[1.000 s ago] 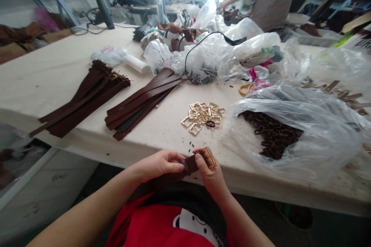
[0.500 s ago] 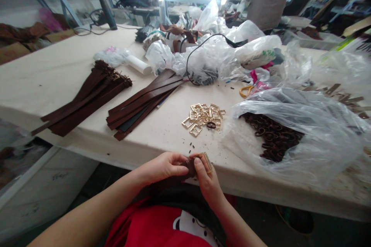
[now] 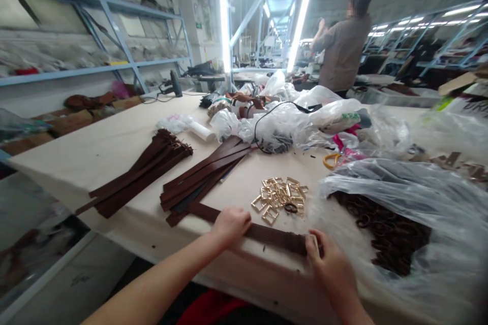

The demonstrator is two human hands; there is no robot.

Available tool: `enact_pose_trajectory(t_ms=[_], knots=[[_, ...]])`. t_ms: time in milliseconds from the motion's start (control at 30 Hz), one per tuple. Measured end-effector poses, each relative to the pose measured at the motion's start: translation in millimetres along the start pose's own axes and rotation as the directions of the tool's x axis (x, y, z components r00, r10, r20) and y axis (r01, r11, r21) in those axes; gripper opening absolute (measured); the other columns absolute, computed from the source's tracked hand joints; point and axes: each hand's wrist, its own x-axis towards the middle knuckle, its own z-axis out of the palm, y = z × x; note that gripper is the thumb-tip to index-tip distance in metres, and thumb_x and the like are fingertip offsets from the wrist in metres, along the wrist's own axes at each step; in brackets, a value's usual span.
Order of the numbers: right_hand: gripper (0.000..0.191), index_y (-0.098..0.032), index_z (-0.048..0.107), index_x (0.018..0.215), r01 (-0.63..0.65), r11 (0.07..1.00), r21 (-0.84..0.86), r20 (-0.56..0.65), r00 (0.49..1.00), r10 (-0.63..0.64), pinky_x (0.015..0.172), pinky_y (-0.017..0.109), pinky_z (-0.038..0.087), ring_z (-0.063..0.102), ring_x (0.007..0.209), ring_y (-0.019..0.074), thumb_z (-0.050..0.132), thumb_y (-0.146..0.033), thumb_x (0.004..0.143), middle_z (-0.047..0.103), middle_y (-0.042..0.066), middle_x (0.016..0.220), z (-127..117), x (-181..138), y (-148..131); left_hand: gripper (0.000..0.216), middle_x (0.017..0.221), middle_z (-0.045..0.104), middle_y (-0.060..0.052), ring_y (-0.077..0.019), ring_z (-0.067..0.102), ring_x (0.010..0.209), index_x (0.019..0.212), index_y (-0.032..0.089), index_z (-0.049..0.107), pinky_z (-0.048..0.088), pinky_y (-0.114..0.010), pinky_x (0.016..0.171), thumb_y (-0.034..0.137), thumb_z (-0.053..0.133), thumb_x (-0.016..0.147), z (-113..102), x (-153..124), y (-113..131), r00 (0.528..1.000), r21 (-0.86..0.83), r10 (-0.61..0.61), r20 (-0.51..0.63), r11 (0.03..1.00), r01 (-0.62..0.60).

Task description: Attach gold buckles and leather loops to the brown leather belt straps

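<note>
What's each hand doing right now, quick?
Left hand: closed on the brown strap, partway along.
Right hand: closed, holding one end of the brown strap.

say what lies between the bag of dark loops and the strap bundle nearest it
In the head view, a pile of gold buckles lies between the bag and the strap bundle, with at least one dark loop among them. The held strap runs in front.

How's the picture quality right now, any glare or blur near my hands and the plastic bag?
Head view: tube lights at the back are blown out to white; head view: pale highlights streak the plastic bag; head view: the right hand and brown strap look slightly soft; head view: the upper right corner falls dark.
</note>
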Motion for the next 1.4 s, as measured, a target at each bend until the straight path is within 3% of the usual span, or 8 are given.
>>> enact_pose_trajectory(t_ms=[133,300,433,933,1167,1233,1300,1400], knots=[[0.052,-0.015,0.053,0.106,0.032,0.999,-0.016,-0.138,0.99,-0.034,0.064,0.037,0.047,0.057,0.066,0.0215,0.038,-0.057,0.079,0.059,0.011,0.093,7.5,-2.6,15.2,0.024,0.095,0.063,-0.006,-0.0189,0.057,0.09,0.091,0.021,0.063,0.039,-0.026,0.081,0.039,0.05,0.083,-19.3,25.8,-27.6,0.994,0.07,-0.034,-0.106,0.997,0.041],[0.051,-0.017,0.052,0.107,0.067,0.998,-0.009,-0.211,0.975,-0.068,0.062,0.037,0.048,0.057,0.067,0.0212,0.036,-0.057,0.08,0.057,0.011,0.096,15.7,-4.8,22.2,0.029,0.107,0.055,-0.016,-0.0268,0.052,0.1,0.11,0.013,0.052,0.037,-0.039,0.086,0.023,0.044,0.085,-60.5,53.8,-89.1,0.921,0.188,-0.28,-0.269,0.923,0.336],[0.044,-0.018,0.053,0.103,0.131,0.991,0.003,-0.209,0.97,-0.128,0.062,0.036,0.048,0.058,0.072,0.0226,0.038,-0.053,0.081,0.058,0.011,0.096,17.3,-3.2,23.1,0.028,0.103,0.057,-0.013,-0.0254,0.054,0.096,0.106,0.014,0.054,0.04,-0.036,0.083,0.021,0.048,0.08,-61.3,62.1,-114.2,0.883,0.244,-0.373,-0.285,0.863,0.443],[0.039,-0.017,0.053,0.102,0.077,0.992,0.104,-0.161,0.985,-0.06,0.064,0.035,0.046,0.054,0.069,0.0193,0.042,-0.048,0.081,0.057,0.009,0.093,8.4,-6.9,13.9,0.013,0.094,0.058,-0.009,-0.0213,0.058,0.084,0.089,0.015,0.054,0.042,-0.029,0.071,0.021,0.052,0.077,-70.2,63.6,-116.3,0.883,0.212,-0.369,-0.29,0.875,0.436],[0.034,-0.018,0.057,0.097,0.155,0.953,0.259,-0.289,0.954,-0.077,0.063,0.033,0.045,0.052,0.067,0.0184,0.047,-0.044,0.079,0.057,0.008,0.086,-6.0,-16.4,-1.7,0.014,0.08,0.059,-0.004,-0.018,0.057,0.074,0.081,0.018,0.049,0.038,-0.025,0.062,0.032,0.049,0.081,-92.0,30.9,-83.2,0.919,0.141,-0.258,-0.299,0.94,0.31],[0.029,-0.02,0.06,0.093,0.146,0.904,0.403,-0.171,0.982,-0.083,0.064,0.032,0.045,0.053,0.07,0.0184,0.05,-0.042,0.078,0.058,0.008,0.087,-10.0,-22.4,-22.3,0.012,0.076,0.058,0.0,-0.0154,0.056,0.07,0.08,0.02,0.047,0.037,-0.023,0.062,0.032,0.048,0.081,-93.2,11.1,-62.9,0.941,0.119,-0.189,-0.281,0.966,0.23],[0.033,-0.021,0.061,0.096,-0.014,0.785,0.62,0.129,0.988,-0.084,0.061,0.029,0.044,0.053,0.068,0.0174,0.051,-0.046,0.078,0.06,0.006,0.083,-10.5,-26.3,-44.9,0.01,0.071,0.054,0.002,-0.0139,0.053,0.066,0.075,0.021,0.044,0.036,-0.022,0.06,0.03,0.048,0.079,-88.3,-12.0,-42.0,0.96,0.05,-0.105,-0.26,0.991,0.122],[0.054,-0.019,0.057,0.103,-0.391,0.376,0.84,0.434,0.9,-0.034,0.046,0.025,0.038,0.047,0.052,0.0132,0.042,-0.063,0.075,0.059,0.002,0.068,-6.6,-24.9,-67.2,0.008,0.07,0.053,0.002,-0.0138,0.051,0.063,0.071,0.021,0.042,0.037,-0.023,0.06,0.021,0.05,0.073,-71.4,-47.2,-20.3,0.983,-0.089,-0.009,-0.181,0.996,-0.007]])
